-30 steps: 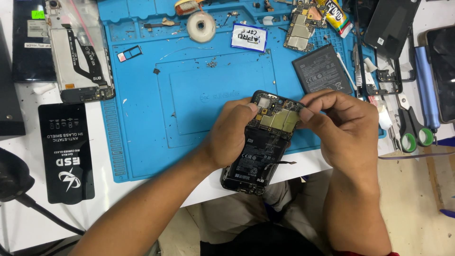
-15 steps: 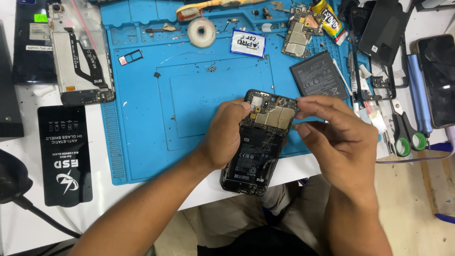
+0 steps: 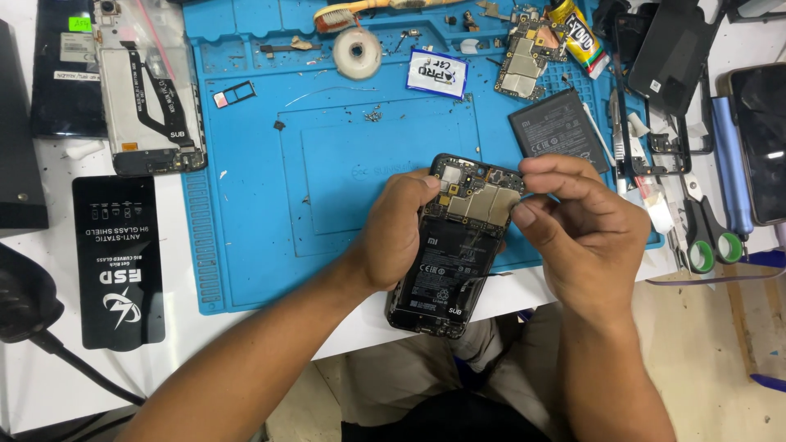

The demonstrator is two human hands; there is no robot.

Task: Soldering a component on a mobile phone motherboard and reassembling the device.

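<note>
An opened black phone point(image 3: 449, 260), back cover off, shows its battery and a gold-shielded circuit board. My left hand point(image 3: 395, 231) grips its left side and holds it over the front edge of the blue work mat point(image 3: 262, 205). My right hand point(image 3: 580, 223) has thumb and fingers pinched at the board's upper right corner; whether anything is between the fingertips I cannot tell.
On the mat lie a loose black battery point(image 3: 557, 129), a bare circuit board point(image 3: 524, 64), a tape roll point(image 3: 357, 52), a toothbrush point(image 3: 360, 11) and a white label point(image 3: 437, 74). A phone frame point(image 3: 147, 90) and black sleeve point(image 3: 121, 259) lie left; scissors point(image 3: 702, 237) and tweezers right.
My right hand has drawn back slightly to the right, from lying across the phone's top to pinching at its upper right corner. The left hand keeps its grip.
</note>
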